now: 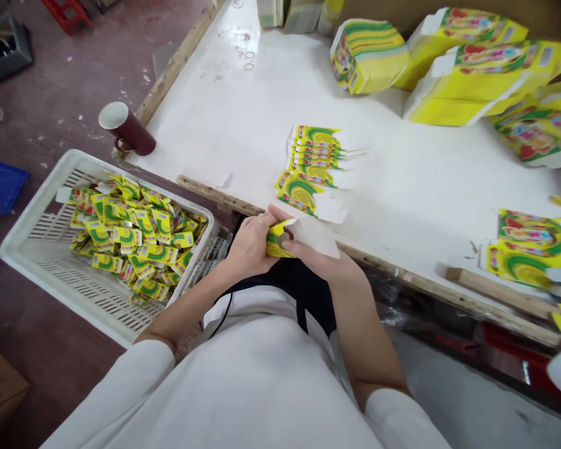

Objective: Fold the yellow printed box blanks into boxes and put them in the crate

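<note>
Between my two hands, at the table's front edge, is a small yellow and green carton (pixel 277 242) with a white flap (pixel 320 236) standing out to the right. My left hand (pixel 251 244) is closed round its left side. My right hand (pixel 318 259) grips its right end, fingers by the flap; the fingertips are partly hidden. Just beyond my hands, a row of flat printed cartons (pixel 314 163) lies overlapped on the white table (pixel 234 125). To the left, a white plastic basket (pixel 32 240) holds a heap of small yellow cartons (pixel 138 240).
A maroon mug (pixel 138 134) stands at the table's left corner. Stacked yellow cartons (pixel 467 81) sit along the back right. More printed cartons (pixel 526 246) lie at the right, by a wooden strip (pixel 500 293). A blue plastic piece (pixel 0 184) and a cardboard box (pixel 0 390) are on the floor.
</note>
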Demonstrator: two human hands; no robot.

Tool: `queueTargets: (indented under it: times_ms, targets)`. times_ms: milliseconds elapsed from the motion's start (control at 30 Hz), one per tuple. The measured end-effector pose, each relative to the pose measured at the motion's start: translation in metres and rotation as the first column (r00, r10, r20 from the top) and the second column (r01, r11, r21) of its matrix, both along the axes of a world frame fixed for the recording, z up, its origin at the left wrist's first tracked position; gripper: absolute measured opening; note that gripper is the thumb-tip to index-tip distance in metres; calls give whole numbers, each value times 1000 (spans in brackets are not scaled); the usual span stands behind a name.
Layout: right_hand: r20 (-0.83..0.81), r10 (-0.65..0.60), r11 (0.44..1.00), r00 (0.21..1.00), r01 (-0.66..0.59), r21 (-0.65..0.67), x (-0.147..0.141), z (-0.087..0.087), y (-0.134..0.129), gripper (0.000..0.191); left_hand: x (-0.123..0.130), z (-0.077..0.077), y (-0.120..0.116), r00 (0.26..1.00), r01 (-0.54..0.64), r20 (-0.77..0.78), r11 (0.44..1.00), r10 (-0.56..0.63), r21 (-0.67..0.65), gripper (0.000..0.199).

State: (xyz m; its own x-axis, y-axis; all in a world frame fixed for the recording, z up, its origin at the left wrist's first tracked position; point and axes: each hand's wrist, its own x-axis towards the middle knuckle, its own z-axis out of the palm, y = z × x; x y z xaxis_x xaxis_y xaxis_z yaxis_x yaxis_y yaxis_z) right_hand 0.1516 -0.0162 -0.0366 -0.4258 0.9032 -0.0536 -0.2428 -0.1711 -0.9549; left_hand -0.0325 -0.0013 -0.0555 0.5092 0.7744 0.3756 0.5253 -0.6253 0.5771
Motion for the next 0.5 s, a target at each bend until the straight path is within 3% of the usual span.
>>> queueTargets:
  times_ms: [167, 333, 400, 500]
  targets:
    - [-74, -108, 990, 991, 100, -100, -9, -1, -4, 60, 7, 9, -4, 994, 107, -9, 994, -107, -10, 78]
    - [-104, -120, 990, 987, 111, -89, -19, -9, -4, 71, 9, 10, -7, 994, 71, 89, 997, -70, -14, 59]
    - [-69, -170, 985, 983, 171, 7, -20, -12, -5, 79, 8, 6, -7, 991, 60, 124, 998, -55, -35, 60]
    - [141, -216, 938, 966, 165, 305, -18, -10, -7, 80, 8, -1, -6, 974, 75, 219, 992, -51, -99, 79]
